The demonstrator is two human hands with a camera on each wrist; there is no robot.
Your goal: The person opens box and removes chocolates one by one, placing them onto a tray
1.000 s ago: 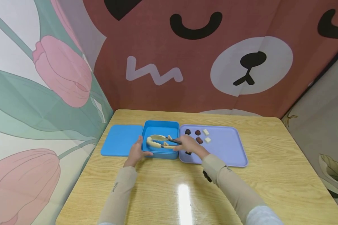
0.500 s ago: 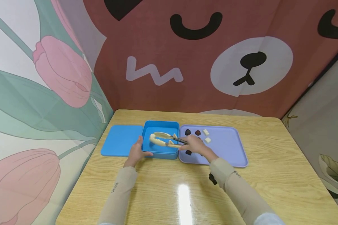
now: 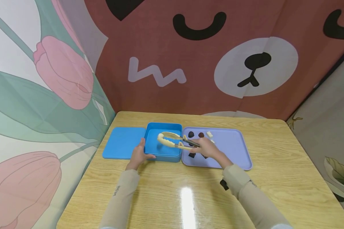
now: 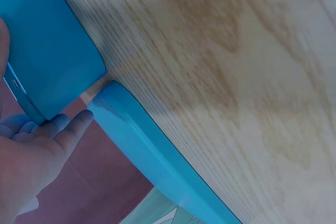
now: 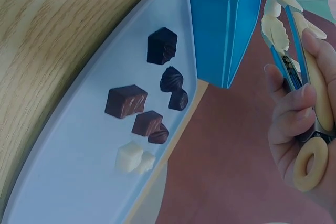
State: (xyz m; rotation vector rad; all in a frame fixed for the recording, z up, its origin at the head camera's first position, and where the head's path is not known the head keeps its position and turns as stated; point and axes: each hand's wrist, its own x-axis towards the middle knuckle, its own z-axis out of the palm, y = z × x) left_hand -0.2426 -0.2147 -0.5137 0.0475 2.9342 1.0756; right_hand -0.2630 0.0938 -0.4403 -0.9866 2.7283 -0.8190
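Observation:
In the head view, my left hand lies around the front left corner of a blue box. Its thumb stretches along the front wall and its fingers along the left side. My right hand grips a pair of cream tongs by the handles, above the box's right wall. The tong ends meet over the box; whether anything pale sits between them I cannot tell. Beneath the right hand is a lilac tray with dark, brown and white chocolates; the hand partly hides them in the head view.
A flat blue lid lies left of the box, its edge close to the left hand. All stand on a wooden table. Behind the table's far edge hangs a printed bear curtain, with a tulip-print curtain on the left.
My right hand has moved right with the tongs, shifting their ends from the left part of the box toward its middle. The left hand and the box have stayed still.

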